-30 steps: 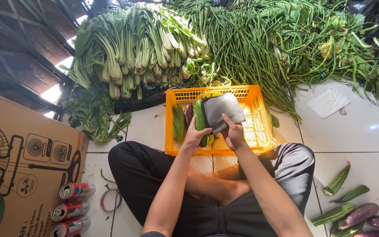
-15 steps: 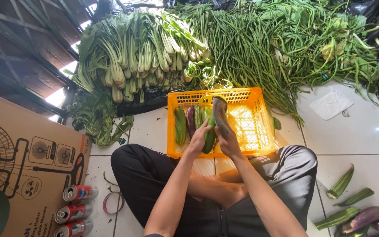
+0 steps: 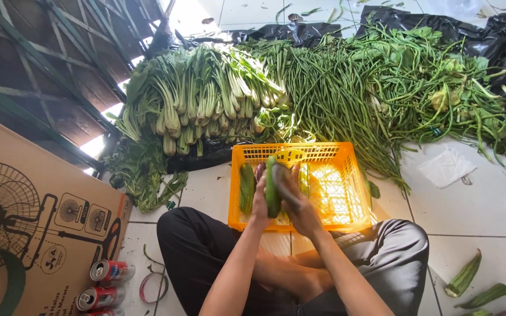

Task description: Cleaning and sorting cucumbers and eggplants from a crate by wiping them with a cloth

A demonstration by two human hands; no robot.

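1. Orange plastic crate [image 3: 346, 193] sits on the tiled floor right under both hands.
2. The left hand [image 3: 260, 202] is curled around a green gourd [image 3: 272, 187], held upright over the crate.
3. The right hand [image 3: 301, 205] is closed on the same gourd from the other side.
4. Beyond the hands lie leafy greens [image 3: 200, 93] and long beans [image 3: 335, 93].
5. Left of the left hand lie a cardboard box [image 3: 36, 222] and cans [image 3: 109, 272].

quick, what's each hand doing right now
left hand: closed on a long green vegetable over the orange crate
right hand: closed on the same vegetable
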